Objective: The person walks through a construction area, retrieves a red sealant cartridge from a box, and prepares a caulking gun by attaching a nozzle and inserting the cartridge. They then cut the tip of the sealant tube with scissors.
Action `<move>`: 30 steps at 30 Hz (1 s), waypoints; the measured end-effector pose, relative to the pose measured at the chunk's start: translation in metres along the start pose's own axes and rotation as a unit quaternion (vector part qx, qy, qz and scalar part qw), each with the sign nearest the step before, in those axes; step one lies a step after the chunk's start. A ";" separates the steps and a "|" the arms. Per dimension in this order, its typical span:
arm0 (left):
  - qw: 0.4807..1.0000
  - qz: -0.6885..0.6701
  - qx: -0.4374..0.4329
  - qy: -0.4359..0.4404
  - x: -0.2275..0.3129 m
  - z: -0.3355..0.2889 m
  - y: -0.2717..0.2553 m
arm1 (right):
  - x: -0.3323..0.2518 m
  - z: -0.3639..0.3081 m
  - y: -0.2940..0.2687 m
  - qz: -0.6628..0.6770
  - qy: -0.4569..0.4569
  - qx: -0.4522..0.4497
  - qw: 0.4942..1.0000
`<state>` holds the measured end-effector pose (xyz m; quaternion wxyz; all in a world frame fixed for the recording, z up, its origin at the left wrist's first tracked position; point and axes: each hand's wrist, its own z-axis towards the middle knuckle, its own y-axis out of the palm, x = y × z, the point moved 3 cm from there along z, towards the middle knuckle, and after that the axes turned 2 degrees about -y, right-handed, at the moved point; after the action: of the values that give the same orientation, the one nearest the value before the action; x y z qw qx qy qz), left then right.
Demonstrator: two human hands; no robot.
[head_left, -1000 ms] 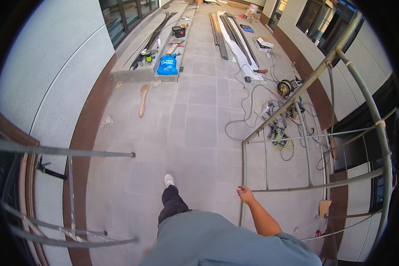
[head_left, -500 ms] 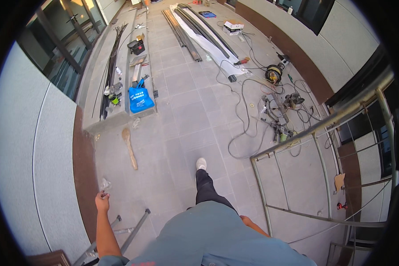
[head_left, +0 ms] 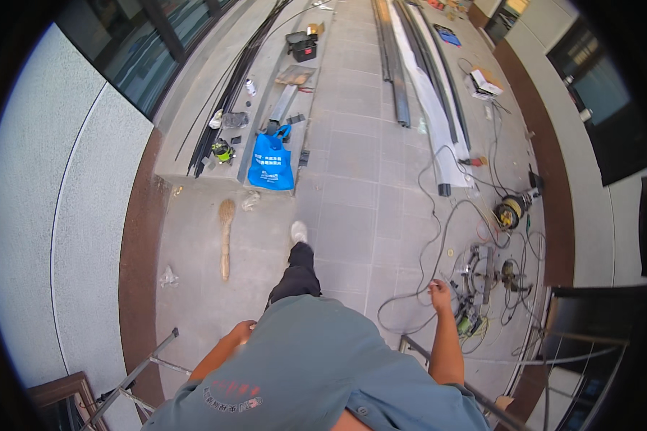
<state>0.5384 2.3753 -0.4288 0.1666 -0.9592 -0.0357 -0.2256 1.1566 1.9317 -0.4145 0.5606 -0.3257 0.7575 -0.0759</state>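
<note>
I am striding over grey paving, one white shoe (head_left: 299, 231) ahead of me. My left hand (head_left: 243, 331) hangs by my waist, its fingers mostly hidden at the edge of my grey-green shirt. Out to the right, my right hand (head_left: 439, 293) is swung forward with the fingers curled closed. A small pale spot shows at its fingertips, too small to make out. In the picture it lies close to a miter saw (head_left: 476, 274) and a green power tool (head_left: 470, 321) on the ground. A straw brush with a wooden handle (head_left: 226, 241) lies ahead on the left.
A blue bag (head_left: 272, 164) and a black toolbox (head_left: 302, 47) sit on the left ledge beside dark rods (head_left: 237, 79). Long metal profiles (head_left: 397, 79) lie ahead. Cables and a cable reel (head_left: 511, 212) spread on the right. Metal frames (head_left: 140, 363) flank me.
I have stepped forward and the view has turned left. My left hand has swung back to my waist, and my right hand has swung forward. The brush and blue bag are nearer.
</note>
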 end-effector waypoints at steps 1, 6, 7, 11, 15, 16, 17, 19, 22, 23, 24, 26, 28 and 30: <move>1.000 -0.006 -0.004 -0.022 0.000 0.028 -0.005 | -0.022 0.034 -0.003 -0.006 -0.001 0.014 1.000; 0.985 0.154 -0.064 -0.042 0.065 0.185 -0.130 | -0.069 0.113 0.054 -0.036 0.118 0.026 0.992; 0.984 0.164 -0.043 -0.062 0.094 0.207 -0.176 | -0.073 0.114 0.075 -0.057 0.147 -0.024 0.987; 0.953 0.266 0.135 0.045 0.310 0.304 -0.387 | -0.122 0.120 0.165 -0.079 0.132 -0.288 0.945; 0.952 -0.012 0.262 0.159 0.543 0.344 -0.547 | -0.170 0.201 0.227 -0.095 0.150 -0.316 0.932; 0.948 0.004 0.276 0.159 0.592 0.358 -0.577 | -0.175 0.234 0.235 -0.098 0.155 -0.314 0.931; 0.937 0.000 0.285 0.204 0.636 0.374 -0.600 | -0.176 0.269 0.240 -0.102 0.161 -0.314 0.930; 0.920 -0.023 0.315 0.232 0.705 0.410 -0.631 | -0.176 0.345 0.242 -0.114 0.167 -0.314 0.928; 0.928 -0.028 0.332 0.166 0.755 0.464 -0.619 | -0.184 0.490 0.220 -0.162 0.177 -0.301 0.923; 0.948 -0.014 0.285 0.143 0.770 0.485 -0.604 | -0.199 0.553 0.207 -0.203 0.191 -0.286 0.917; 0.964 0.006 0.241 0.109 0.774 0.493 -0.583 | -0.222 0.608 0.192 -0.206 0.178 -0.228 0.935; 0.988 0.087 0.102 0.081 0.782 0.515 -0.535 | -0.287 0.727 0.151 -0.135 0.166 -0.092 0.973; 0.991 0.119 0.006 0.060 0.785 0.537 -0.493 | -0.371 0.834 0.121 -0.022 0.095 -0.062 0.993; 0.996 0.072 -0.045 0.035 0.787 0.571 -0.466 | -0.456 0.928 0.099 0.000 0.024 -0.054 0.998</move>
<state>1.4161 3.0007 -0.4183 0.1397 -0.9575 0.0491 -0.2475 2.0225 2.5048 -0.4313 0.5241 -0.3534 0.7737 -0.0429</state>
